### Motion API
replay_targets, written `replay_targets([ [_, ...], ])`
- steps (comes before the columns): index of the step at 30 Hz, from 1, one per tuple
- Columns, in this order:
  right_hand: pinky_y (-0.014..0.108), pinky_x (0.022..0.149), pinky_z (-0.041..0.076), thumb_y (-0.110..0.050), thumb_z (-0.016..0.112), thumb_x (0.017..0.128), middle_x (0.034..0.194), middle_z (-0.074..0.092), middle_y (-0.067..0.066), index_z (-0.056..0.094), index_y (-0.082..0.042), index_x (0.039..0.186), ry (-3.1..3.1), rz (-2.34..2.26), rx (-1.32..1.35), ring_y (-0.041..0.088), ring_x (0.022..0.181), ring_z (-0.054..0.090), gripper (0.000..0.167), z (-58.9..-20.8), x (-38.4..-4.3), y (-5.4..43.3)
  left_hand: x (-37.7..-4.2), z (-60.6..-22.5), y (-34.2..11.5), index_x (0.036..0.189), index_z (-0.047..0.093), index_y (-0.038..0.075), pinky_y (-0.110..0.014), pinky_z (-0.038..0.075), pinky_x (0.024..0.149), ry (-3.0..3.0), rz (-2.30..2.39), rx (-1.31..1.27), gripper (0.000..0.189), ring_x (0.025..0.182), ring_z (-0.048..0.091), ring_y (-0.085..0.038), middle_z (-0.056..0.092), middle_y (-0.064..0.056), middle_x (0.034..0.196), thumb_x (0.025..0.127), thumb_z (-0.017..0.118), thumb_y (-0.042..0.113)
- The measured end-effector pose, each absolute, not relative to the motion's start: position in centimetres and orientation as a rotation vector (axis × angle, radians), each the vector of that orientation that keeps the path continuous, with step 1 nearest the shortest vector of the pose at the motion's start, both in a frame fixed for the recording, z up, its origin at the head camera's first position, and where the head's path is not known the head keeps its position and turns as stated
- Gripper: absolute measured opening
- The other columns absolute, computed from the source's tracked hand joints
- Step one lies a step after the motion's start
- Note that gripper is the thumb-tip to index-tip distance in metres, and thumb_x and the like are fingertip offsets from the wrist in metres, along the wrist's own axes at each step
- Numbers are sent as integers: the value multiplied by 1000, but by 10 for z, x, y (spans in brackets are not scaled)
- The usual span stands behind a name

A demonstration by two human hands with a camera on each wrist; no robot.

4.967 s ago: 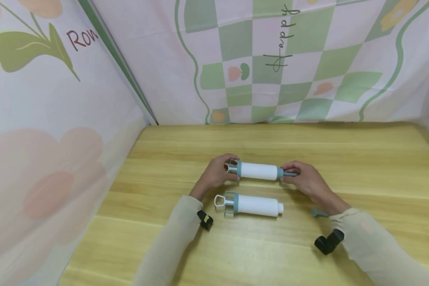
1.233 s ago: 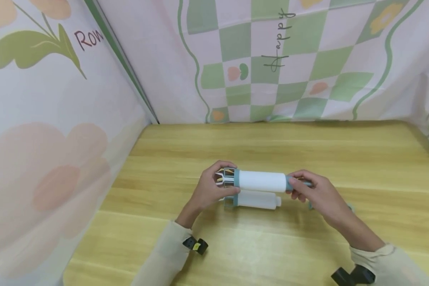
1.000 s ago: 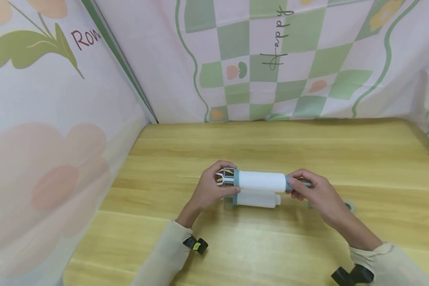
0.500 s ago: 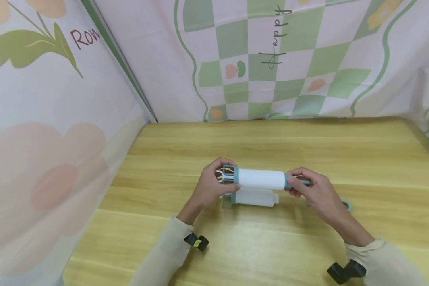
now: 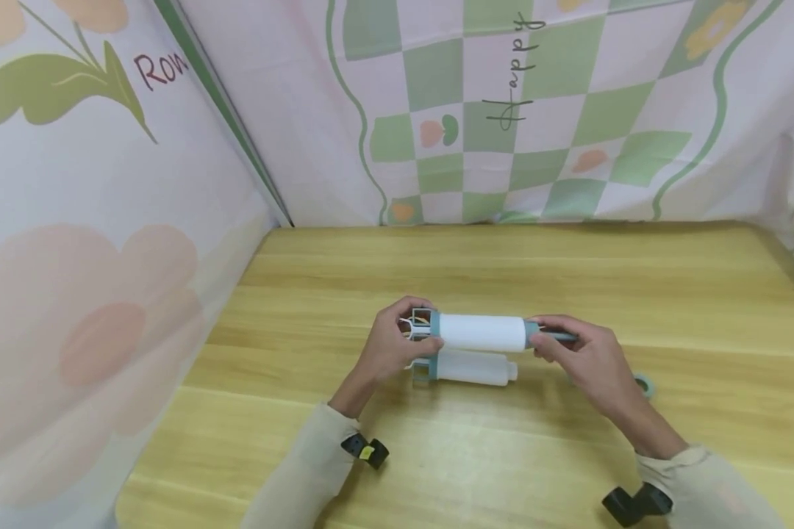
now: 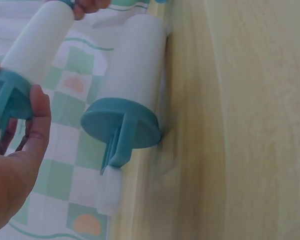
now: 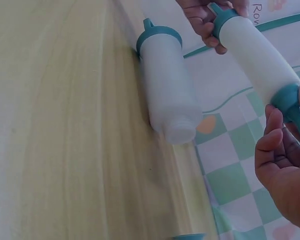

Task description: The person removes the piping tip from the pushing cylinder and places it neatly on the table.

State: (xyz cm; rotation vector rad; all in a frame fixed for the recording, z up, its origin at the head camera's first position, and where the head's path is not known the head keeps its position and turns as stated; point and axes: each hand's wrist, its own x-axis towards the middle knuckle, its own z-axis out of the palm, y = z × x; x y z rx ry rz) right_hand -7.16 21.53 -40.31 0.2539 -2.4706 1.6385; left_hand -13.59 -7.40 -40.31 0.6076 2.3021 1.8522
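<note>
My left hand (image 5: 392, 342) grips the teal collar of a white syringe-like tube (image 5: 481, 332), with its plunger frame inside the curve of the fingers. At the tube's other end, my right hand (image 5: 585, 360) pinches a teal tapered nozzle (image 7: 288, 100) between thumb and fingers. The nozzle's wide end sits against the tube's end and its thin tip points right. The wrist views show this tube held up off the table. Below it, a second similar tube (image 5: 473, 366) lies on its side, with a bare white neck (image 7: 180, 131) and a teal collar (image 6: 121, 120).
A teal ring-ended piece (image 5: 645, 385) lies on the wooden table (image 5: 490, 455), partly behind my right wrist. Printed cloth (image 5: 496, 162) hangs along the table's back edge, and another flowered sheet (image 5: 106, 176) hangs at the left.
Since the earliest frame, the gripped tube has come up off the table toward the camera and now overlaps the lying one. Lately my right fingers have shifted slightly on the nozzle.
</note>
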Motion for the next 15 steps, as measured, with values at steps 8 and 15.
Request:
replay_targets([
  [8,28,70,58,-13,66,98,101,71,-1,65,3,123,-2483,1688,253,22,81,71,30,-405,-75,217,-139,-403,-78,117,64,10,-33,52,73,2275,1847,652,40,88,58,-21,62,-6,107,80,79,8],
  [15,24,68,55,-14,60,102,98,71,0,60,0,133,-2493,1639,285,17,82,69,34,-404,-76,216,-138,-401,-80,119,62,8,-33,55,74,2205,1911,654,42,90,59,-22,60,-8,112,80,78,4],
])
